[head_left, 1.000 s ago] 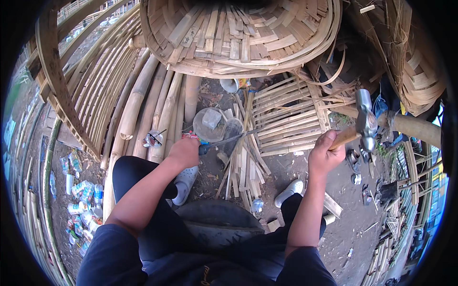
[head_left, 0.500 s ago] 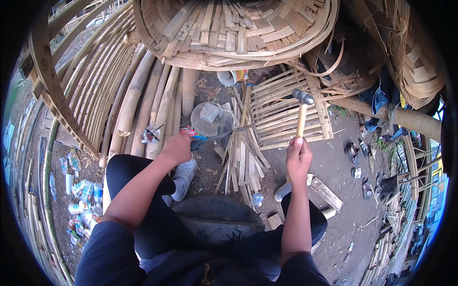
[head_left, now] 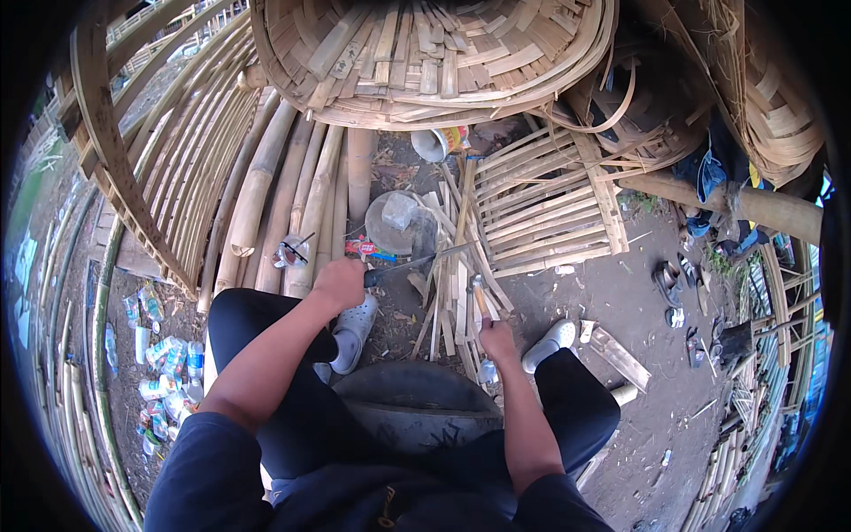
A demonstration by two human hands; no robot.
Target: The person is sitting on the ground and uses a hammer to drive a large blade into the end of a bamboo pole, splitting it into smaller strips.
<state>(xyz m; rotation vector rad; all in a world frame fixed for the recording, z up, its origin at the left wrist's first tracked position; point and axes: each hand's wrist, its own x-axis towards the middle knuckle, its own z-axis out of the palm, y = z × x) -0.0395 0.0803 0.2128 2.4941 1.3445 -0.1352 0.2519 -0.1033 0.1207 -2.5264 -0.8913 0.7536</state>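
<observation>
A: Between my knees, what do you see on the ground?

B: Between my knees lies a bundle of bamboo strips (head_left: pixel 452 301), standing a little fanned, toward 12 o'clock from my body. My left hand (head_left: pixel 339 284) is closed fully around the dark handle of a knife (head_left: pixel 417 263). The blade goes out from my fist toward 3 o'clock, slightly upward, and its far end lies on the top of the strips.

A: And the other hand?

B: My right hand (head_left: pixel 498 340) is also closed, around the wooden handle of a hammer (head_left: pixel 479 297). The hammer head is at 11 o'clock from this hand, just beside the strips and just under the knife blade. If the head touches the blade, I cannot tell.

A: What is around?

B: At 12 o'clock from the strips stands a clear plastic container (head_left: pixel 403 222), and behind it a flat lattice panel of bamboo (head_left: pixel 550 213) at 1 o'clock. Thick bamboo poles (head_left: pixel 301 195) lie at 10 o'clock from my left hand. My two grey shoes (head_left: pixel 355 324) are on both sides of the strips, and a dark round tyre (head_left: pixel 417 399) is at 6 o'clock, near my legs.
</observation>
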